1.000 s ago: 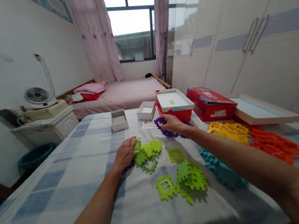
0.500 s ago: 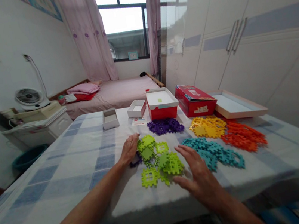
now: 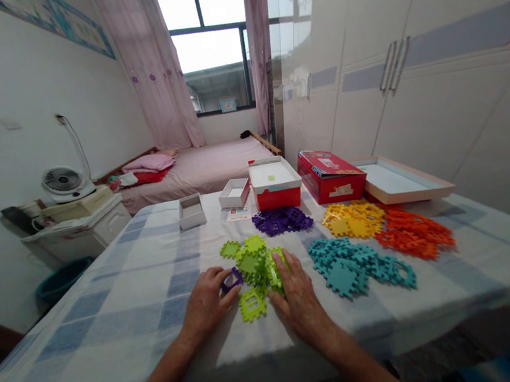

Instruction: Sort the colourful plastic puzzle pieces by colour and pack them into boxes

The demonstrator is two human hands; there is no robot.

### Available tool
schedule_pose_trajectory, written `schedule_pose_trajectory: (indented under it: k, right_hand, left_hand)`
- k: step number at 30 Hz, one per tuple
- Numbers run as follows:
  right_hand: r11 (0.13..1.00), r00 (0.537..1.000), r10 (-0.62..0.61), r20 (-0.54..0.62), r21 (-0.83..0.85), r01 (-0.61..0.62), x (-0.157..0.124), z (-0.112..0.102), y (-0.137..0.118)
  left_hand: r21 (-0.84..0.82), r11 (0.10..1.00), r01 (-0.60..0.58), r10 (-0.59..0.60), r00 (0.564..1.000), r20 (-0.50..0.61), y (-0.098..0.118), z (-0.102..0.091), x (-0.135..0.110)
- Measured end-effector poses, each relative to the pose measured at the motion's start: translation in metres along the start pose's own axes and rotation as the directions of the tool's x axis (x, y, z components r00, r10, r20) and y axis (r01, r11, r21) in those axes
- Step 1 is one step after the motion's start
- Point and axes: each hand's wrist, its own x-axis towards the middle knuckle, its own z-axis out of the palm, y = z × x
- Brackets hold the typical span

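A pile of lime-green notched interlocking plastic pieces lies on the table between my hands. At its left side, my left hand has its thumb and forefinger closed at the edge of a purple interlocking piece. My right hand is open, its fingers stretched out along the right side of the green pile. Some green pieces stand tilted against those fingers, and a few are partly hidden by them. A flat green square piece lies nearest to me, between the two hands.
Behind the green pile sits a purple pile. To the right are teal, yellow and orange piles. Two small white boxes, a red-and-white box, a red box and a shallow lid line the back.
My left hand has come back toward me to the purple piece. My right hand has moved left against the green pile, pushing its right part inward. The view has tilted up slightly.
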Motion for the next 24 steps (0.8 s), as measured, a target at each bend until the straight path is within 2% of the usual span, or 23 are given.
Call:
schedule_pose_trajectory:
  k: [4, 9, 13, 18, 20, 24]
  right_hand:
    - [1.000, 0.999, -0.004, -0.040, 0.018, 0.004, 0.001, 0.004, 0.000]
    - [0.994, 0.994, 0.026, -0.110, 0.112, -0.014, -0.003, -0.004, 0.003]
    - [0.981, 0.988, 0.062, -0.142, 0.189, -0.035, -0.002, -0.008, 0.005]
    - [0.960, 0.980, 0.115, -0.163, 0.271, -0.068, -0.001, -0.010, 0.005]
    - [0.958, 0.979, 0.119, -0.165, 0.277, -0.070, -0.002, -0.010, 0.005]
    - [0.958, 0.978, 0.130, -0.166, 0.275, -0.081, -0.002, -0.010, 0.005]
  left_hand:
    - [0.078, 0.997, 0.024, -0.022, 0.999, -0.031, 0.005, 0.006, -0.004]
    - [0.054, 0.994, 0.096, -0.094, 0.995, -0.041, 0.002, 0.007, 0.005]
    - [-0.025, 0.981, 0.191, -0.191, 0.981, -0.017, 0.000, -0.005, 0.005]
    - [-0.046, 0.987, 0.156, -0.161, 0.977, -0.137, 0.011, -0.024, 0.022]
    - [-0.029, 0.993, 0.115, -0.117, 0.988, -0.104, 0.020, -0.025, 0.039]
    - [0.020, 0.997, 0.075, -0.076, 0.992, 0.099, 0.033, -0.017, 0.068]
